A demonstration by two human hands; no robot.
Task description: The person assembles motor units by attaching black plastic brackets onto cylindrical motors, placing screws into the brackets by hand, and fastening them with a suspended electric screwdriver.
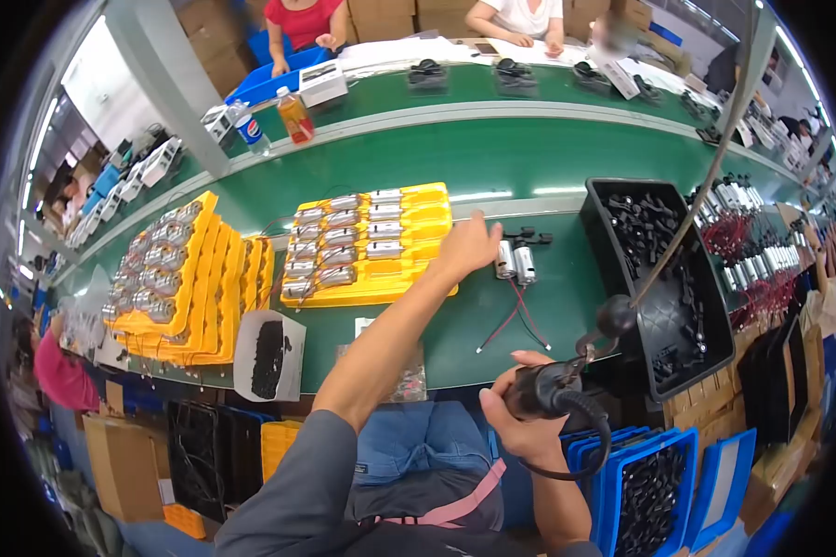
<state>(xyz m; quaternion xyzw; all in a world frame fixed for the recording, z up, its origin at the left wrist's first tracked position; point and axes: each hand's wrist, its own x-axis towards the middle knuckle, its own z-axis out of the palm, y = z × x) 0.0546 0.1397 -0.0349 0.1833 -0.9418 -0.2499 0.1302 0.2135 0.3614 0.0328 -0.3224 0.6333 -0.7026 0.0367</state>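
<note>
My left hand (469, 245) is over the green bench, its fingers slightly apart and nothing visible between them. Just right of it, two silver motors (525, 264) stand side by side, with red and black wires (515, 320) trailing toward me. Small black parts (528, 236) lie behind the motors. My right hand (520, 413) is wrapped round a black handheld tool (541, 390) with a curved cable, near the bench's front edge. Left of my left hand is a yellow tray (409, 270) with rows of silver motors.
Stacked yellow trays (218, 278) and a white box of black pieces (293, 357) are on the left. A black bin (655, 334) of black parts is right, below a hanging rod (706, 186); wired motors (748, 269) lie beyond. Bottles (295, 119) and co-workers (306, 23) are across the bench.
</note>
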